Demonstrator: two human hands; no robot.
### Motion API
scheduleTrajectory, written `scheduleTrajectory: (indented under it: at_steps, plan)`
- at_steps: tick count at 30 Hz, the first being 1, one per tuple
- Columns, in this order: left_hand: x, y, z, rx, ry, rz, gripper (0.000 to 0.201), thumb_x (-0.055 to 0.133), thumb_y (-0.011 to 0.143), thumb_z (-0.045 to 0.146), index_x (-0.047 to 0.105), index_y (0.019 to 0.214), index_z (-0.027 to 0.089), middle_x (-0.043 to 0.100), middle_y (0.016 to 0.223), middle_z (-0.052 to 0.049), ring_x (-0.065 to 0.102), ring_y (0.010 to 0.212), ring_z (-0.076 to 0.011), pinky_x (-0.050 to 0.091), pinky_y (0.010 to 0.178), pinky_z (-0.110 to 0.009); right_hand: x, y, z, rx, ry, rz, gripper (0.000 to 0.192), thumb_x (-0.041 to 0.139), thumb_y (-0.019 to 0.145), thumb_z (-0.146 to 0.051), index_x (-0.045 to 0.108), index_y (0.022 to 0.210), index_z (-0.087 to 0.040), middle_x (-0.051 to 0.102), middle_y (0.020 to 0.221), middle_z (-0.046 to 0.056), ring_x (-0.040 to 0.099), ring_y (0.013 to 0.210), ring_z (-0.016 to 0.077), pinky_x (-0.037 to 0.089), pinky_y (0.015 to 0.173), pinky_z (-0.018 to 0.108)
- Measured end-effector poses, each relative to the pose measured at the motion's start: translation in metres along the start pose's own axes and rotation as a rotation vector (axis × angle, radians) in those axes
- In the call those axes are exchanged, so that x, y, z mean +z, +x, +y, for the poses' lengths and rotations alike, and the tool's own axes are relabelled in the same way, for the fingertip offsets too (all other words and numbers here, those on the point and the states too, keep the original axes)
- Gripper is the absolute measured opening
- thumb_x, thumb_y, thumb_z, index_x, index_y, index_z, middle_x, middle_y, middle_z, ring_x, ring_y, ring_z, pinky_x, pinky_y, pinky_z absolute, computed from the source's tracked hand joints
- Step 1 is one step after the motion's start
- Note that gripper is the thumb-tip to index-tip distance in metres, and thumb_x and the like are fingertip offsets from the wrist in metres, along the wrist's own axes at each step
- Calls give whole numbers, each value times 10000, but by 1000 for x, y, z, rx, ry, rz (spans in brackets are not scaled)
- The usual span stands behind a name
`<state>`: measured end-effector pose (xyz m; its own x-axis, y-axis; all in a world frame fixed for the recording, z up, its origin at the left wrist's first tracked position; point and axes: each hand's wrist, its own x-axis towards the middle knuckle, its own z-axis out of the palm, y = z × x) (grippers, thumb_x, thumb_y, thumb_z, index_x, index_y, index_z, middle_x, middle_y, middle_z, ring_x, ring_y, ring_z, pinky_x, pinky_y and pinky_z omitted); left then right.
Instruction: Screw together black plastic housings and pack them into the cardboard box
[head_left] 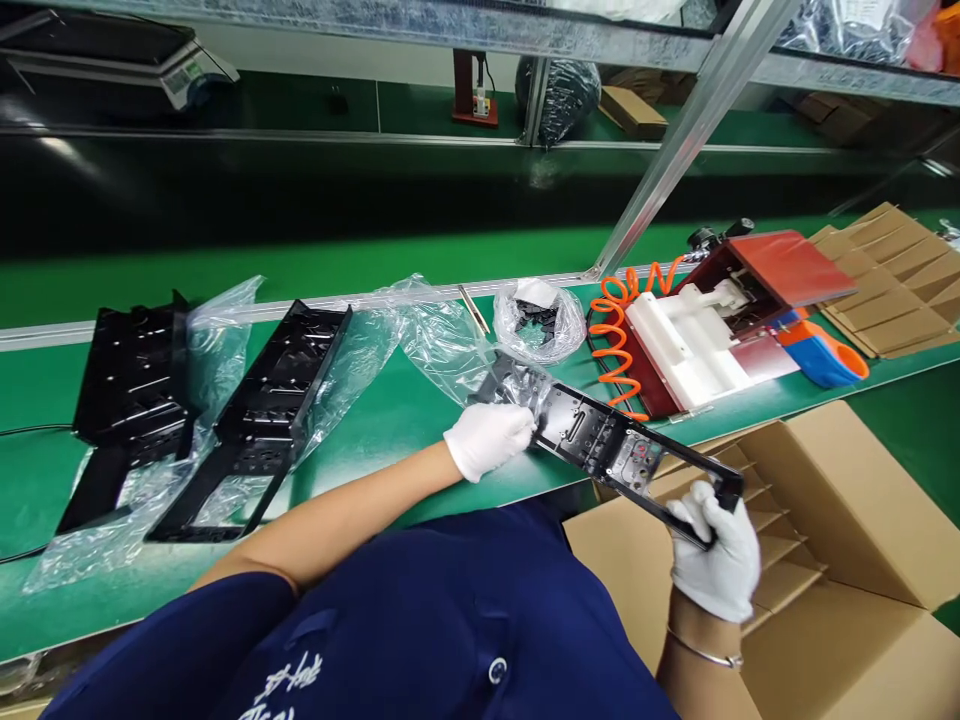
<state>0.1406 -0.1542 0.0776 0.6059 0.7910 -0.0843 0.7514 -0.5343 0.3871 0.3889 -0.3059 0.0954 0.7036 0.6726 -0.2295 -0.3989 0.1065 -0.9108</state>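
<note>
Two black frames [247,420] already lie in their clear bags at the left end of the green table [390,420], while the left hand [487,438] and right hand [716,560], both closed on a third frame [600,445] at the near edge, seem to slide it from its bag [442,340].

Bright, even overhead light; glare streaks the metal rail [375,25] along the top edge and the clear plastic bags [420,340]. Wide-angle bending curves the edges; shadows stay soft.

Black frame [600,440] showing against the green table [390,420]; white gloves on both hands; orange coiled hose [615,330] lying beside the frame, brown carton [840,500] below it.
</note>
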Motion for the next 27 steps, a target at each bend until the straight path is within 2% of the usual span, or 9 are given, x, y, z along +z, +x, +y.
scheduleTrajectory:
  at_steps: [2,5,8,11,13,17,22,25,27]
  plan:
    - [2,-2,6,32,-10,-4,228,586,981,250,721,804,196,752,801,-56,726,760,-226,439,635,-305,10,-1,15,24,16,-7,373,808,596,-203,519,829,-177,483,677,-92,283,463,-21,397,505,137]
    - [0,1,8,39,-24,31,218,595,974,243,714,796,199,743,784,-46,719,757,-214,434,635,-300,24,-4,36,39,16,-49,358,801,655,-249,548,899,-184,472,702,-90,286,484,-18,413,539,143]
    - [-10,8,-3,-20,-28,117,255,534,1000,225,701,811,190,733,781,-52,707,760,-209,439,656,-305,30,-5,44,38,5,-96,344,808,673,-276,534,859,-183,431,684,-92,298,495,-10,435,557,155]
    - [-17,11,-17,-60,-29,203,311,449,1025,201,682,821,181,724,788,-59,690,753,-202,443,681,-312,28,-3,40,23,6,-123,352,819,665,-273,520,824,-176,423,683,-87,313,508,-5,424,542,155]
    - [-13,8,-18,-15,-35,216,295,473,1011,205,673,794,186,714,766,-47,676,729,-191,438,673,-305,27,0,38,21,18,-115,352,816,647,-260,530,833,-171,447,701,-80,313,513,-6,413,530,154]
    - [5,0,-5,161,-51,181,238,616,915,226,639,679,200,673,673,-24,644,639,-179,391,581,-297,33,-1,43,3,29,-72,309,784,663,-247,549,850,-175,464,698,-80,304,504,-7,427,544,156]
    - [9,2,7,240,-58,240,276,516,973,238,659,741,193,676,691,-44,659,667,-190,436,618,-305,45,-10,59,-23,13,-121,314,773,710,-291,487,784,-186,371,661,-91,287,519,7,429,559,160]
    - [14,2,14,333,-70,240,276,528,961,240,635,711,192,683,700,-51,665,682,-188,462,646,-300,52,-10,68,-15,-23,-146,272,762,745,-311,547,861,-192,418,704,-79,303,537,15,440,569,169]
    - [21,-1,20,385,-104,209,261,559,942,242,625,695,190,689,693,-47,659,651,-180,450,612,-286,57,-8,75,-13,-61,-154,254,759,790,-330,583,921,-200,484,755,-58,367,567,30,473,598,190]
